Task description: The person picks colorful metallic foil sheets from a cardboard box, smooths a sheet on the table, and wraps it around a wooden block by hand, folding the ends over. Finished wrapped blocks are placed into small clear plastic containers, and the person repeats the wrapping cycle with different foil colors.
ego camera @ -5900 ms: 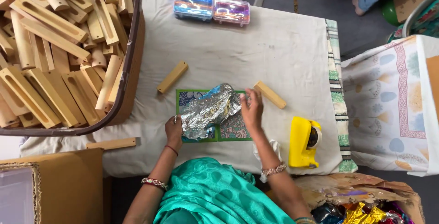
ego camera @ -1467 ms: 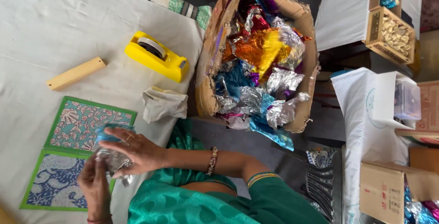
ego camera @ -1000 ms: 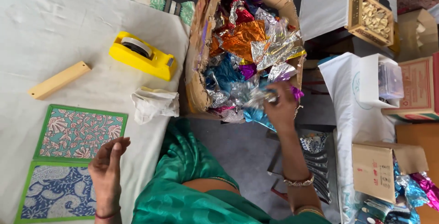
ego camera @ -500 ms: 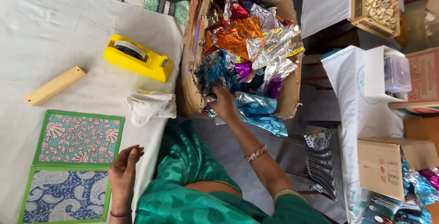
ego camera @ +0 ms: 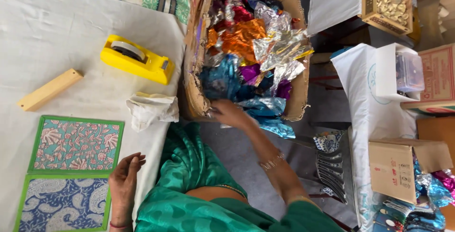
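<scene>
My right hand (ego camera: 231, 113) pinches blue foil (ego camera: 222, 78) at the box (ego camera: 193, 71) on my right, while my left hand (ego camera: 124, 184) rests open by the mats (ego camera: 76, 144).

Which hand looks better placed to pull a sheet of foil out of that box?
Probably the right hand: it is already at the cardboard box, among the foil sheets. The left hand rests on the table edge, away from it.
</scene>
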